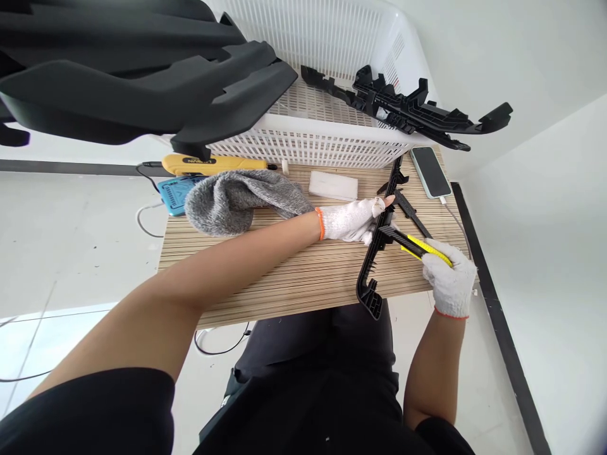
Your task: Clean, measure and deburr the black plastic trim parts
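Note:
A long black plastic part [372, 262] lies lengthwise on the striped wooden table [284, 284], its near end over the front edge. My left hand [353, 220], in a white knit glove with cut fingertips, presses closed on the part's middle. My right hand [449, 278], also gloved, is closed round a yellow and black utility knife [417, 245] whose tip touches the part beside my left hand.
A white plastic basket [327, 136] stands at the table's back, with a black bracket [408, 107] across its right rim and large black panels [133, 76] on its left. A grey glove [241, 199], white block [332, 185], yellow tool [208, 164], blue device [174, 193] and phone [430, 172] lie on the table.

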The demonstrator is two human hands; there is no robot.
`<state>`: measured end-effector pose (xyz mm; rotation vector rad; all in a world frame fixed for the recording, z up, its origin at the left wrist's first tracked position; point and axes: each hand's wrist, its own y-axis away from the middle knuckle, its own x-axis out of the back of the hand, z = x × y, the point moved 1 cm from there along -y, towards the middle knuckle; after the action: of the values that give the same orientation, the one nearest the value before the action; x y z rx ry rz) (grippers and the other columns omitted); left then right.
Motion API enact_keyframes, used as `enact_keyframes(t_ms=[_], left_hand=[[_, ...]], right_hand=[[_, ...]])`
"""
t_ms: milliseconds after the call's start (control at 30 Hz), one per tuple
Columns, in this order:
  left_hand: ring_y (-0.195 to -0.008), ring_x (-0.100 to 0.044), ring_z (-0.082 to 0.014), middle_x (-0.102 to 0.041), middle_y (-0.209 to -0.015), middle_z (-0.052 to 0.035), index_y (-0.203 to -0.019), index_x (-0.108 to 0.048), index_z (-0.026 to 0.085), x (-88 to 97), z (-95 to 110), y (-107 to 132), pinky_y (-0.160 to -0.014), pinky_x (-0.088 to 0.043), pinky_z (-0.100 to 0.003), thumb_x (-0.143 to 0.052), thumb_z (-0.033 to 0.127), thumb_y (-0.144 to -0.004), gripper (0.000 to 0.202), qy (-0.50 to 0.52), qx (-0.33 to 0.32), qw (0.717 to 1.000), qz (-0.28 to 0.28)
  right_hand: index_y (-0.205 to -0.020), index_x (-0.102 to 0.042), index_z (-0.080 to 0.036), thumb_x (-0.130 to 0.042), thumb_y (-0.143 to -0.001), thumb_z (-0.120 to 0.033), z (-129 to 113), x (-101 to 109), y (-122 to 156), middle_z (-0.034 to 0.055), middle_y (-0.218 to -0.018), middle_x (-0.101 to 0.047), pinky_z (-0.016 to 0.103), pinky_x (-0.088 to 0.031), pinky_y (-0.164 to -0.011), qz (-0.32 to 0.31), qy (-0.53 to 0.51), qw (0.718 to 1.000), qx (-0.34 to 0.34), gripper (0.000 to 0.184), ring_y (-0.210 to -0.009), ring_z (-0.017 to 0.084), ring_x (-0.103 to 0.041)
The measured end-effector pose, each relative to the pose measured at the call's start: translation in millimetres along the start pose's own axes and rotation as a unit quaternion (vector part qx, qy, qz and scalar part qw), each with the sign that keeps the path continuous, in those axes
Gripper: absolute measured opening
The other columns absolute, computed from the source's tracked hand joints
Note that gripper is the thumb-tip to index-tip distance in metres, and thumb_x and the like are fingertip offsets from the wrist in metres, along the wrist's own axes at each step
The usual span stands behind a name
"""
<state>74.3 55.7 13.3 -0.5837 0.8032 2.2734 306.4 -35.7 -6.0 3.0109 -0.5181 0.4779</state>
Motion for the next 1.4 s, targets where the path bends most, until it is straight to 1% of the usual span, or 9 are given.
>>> enact_keyframes(t_ms=[167, 333, 500, 800, 900, 967, 1033, 1133, 1400], left_hand=[[-0.039, -0.048, -0.0078, -0.056, -0.063, 0.0021, -0.088, -0.054, 0.021, 0.3, -1, 0, -0.037, -0.031, -0.019, -0.055, 0.053, -0.102, 0.035, 0.000, -0.006, 1.000, 0.003], [-0.042, -0.052, -0.0074, -0.063, -0.069, -0.0003, -0.087, -0.052, 0.020, 0.5, -1, 0, -0.039, -0.035, -0.017, -0.043, 0.046, -0.108, 0.034, 0.003, -0.002, 1.000, 0.001], [-0.043, -0.054, -0.0078, -0.061, -0.064, 0.0016, -0.089, -0.052, 0.020, -1.8, 3, 2, -0.040, -0.034, -0.014, -0.044, 0.043, -0.108, 0.031, -0.008, 0.019, 1.000, 0.000], [-0.042, -0.055, -0.0093, -0.061, -0.064, 0.0013, -0.091, -0.051, 0.020, -4.5, 5, 2, -0.038, -0.033, -0.016, -0.044, 0.040, -0.108, 0.027, -0.003, 0.024, 0.999, 0.025], [-0.042, -0.055, -0.0087, -0.063, -0.064, 0.0000, -0.088, -0.051, 0.020, -3.5, 4, 1, -0.038, -0.034, -0.015, -0.047, 0.039, -0.107, 0.028, -0.009, 0.029, 0.999, 0.010], [-0.044, -0.057, -0.0094, -0.064, -0.066, -0.0011, -0.086, -0.050, 0.019, -2.2, 3, -1, -0.037, -0.034, -0.015, -0.047, 0.036, -0.106, 0.025, -0.002, 0.028, 1.000, 0.002], [-0.047, -0.060, -0.0114, -0.066, -0.069, -0.0036, -0.083, -0.047, 0.020, -0.9, 3, -3, -0.036, -0.036, -0.016, -0.045, 0.027, -0.103, 0.021, 0.012, 0.033, 0.999, -0.001], [-0.047, -0.060, -0.0119, -0.067, -0.070, -0.0072, -0.077, -0.045, 0.019, 1.5, 1, -5, -0.034, -0.038, -0.017, -0.046, 0.014, -0.094, 0.018, 0.010, 0.050, 0.999, -0.005], [-0.039, -0.049, -0.0043, -0.060, -0.060, -0.0003, -0.074, -0.053, 0.014, 8.5, 3, -1, -0.036, -0.038, -0.012, -0.064, 0.005, -0.078, 0.014, -0.090, 0.025, 0.995, -0.026]], right_hand=[[-0.103, -0.080, -0.018, -0.084, -0.068, -0.026, 0, 1, 0, -0.0023, -0.069, -0.063, 0.025, -0.039, -0.041, -0.003, -0.011, 1.000, -0.007, 0.036, -0.045, 0.008, -0.049], [-0.101, -0.081, -0.018, -0.083, -0.067, -0.026, -2, 1, 1, -0.0015, -0.070, -0.064, 0.025, -0.040, -0.040, -0.014, -0.005, 1.000, 0.001, 0.034, -0.045, 0.009, -0.050], [-0.102, -0.081, -0.019, -0.084, -0.069, -0.029, -1, 0, 2, -0.0023, -0.068, -0.062, 0.025, -0.039, -0.040, 0.021, -0.006, 1.000, 0.006, 0.035, -0.045, 0.009, -0.049], [-0.102, -0.081, -0.019, -0.085, -0.067, -0.027, 3, 2, 2, -0.0002, -0.073, -0.067, 0.027, -0.042, -0.042, -0.004, -0.006, 1.000, 0.009, 0.036, -0.046, 0.010, -0.052], [-0.104, -0.081, -0.019, -0.084, -0.068, -0.026, 3, 4, 2, 0.0011, -0.078, -0.070, 0.027, -0.043, -0.043, 0.023, 0.002, 1.000, 0.016, 0.037, -0.047, 0.010, -0.053], [-0.103, -0.081, -0.019, -0.085, -0.066, -0.025, 2, 3, 2, 0.0004, -0.075, -0.069, 0.027, -0.044, -0.043, 0.006, -0.003, 1.000, 0.016, 0.038, -0.047, 0.010, -0.053], [-0.101, -0.081, -0.019, -0.085, -0.065, -0.024, 2, 2, 3, -0.0010, -0.069, -0.066, 0.027, -0.043, -0.042, -0.015, -0.011, 1.000, 0.011, 0.037, -0.046, 0.010, -0.052], [-0.101, -0.081, -0.020, -0.084, -0.066, -0.024, 2, 2, 3, 0.0001, -0.074, -0.067, 0.025, -0.041, -0.040, 0.020, -0.035, 0.999, 0.018, 0.034, -0.046, 0.009, -0.051], [-0.099, -0.081, -0.022, -0.081, -0.069, -0.023, 9, 8, 0, 0.0030, -0.084, -0.073, 0.023, -0.039, -0.039, -0.011, -0.095, 0.995, 0.041, 0.030, -0.045, 0.006, -0.049]])
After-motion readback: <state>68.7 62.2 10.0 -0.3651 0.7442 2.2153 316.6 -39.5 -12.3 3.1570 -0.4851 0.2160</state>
